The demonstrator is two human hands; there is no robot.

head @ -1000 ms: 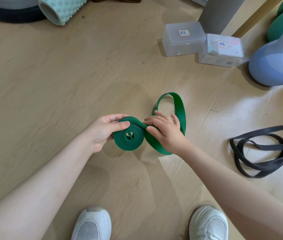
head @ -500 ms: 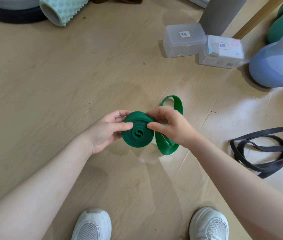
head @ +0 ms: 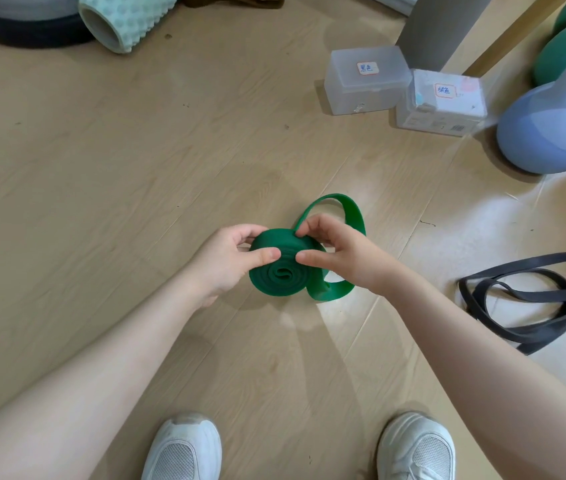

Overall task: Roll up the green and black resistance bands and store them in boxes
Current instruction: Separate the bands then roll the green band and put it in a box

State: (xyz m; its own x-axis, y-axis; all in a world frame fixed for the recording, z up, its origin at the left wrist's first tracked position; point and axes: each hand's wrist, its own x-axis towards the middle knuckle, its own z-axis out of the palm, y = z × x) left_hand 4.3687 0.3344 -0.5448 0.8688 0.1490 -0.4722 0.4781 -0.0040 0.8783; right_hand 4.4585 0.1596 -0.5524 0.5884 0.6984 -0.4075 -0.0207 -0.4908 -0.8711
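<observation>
green band (head: pixel 283 273) mostly coiled, loose loop trailing

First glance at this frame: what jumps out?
Centre of the floor: both hands, left hand and right hand, grip a half-rolled green band with its loose loop trailing behind. To the right lies the unrolled black band; at upper right sit two labelled clear boxes, lids closed.
</observation>
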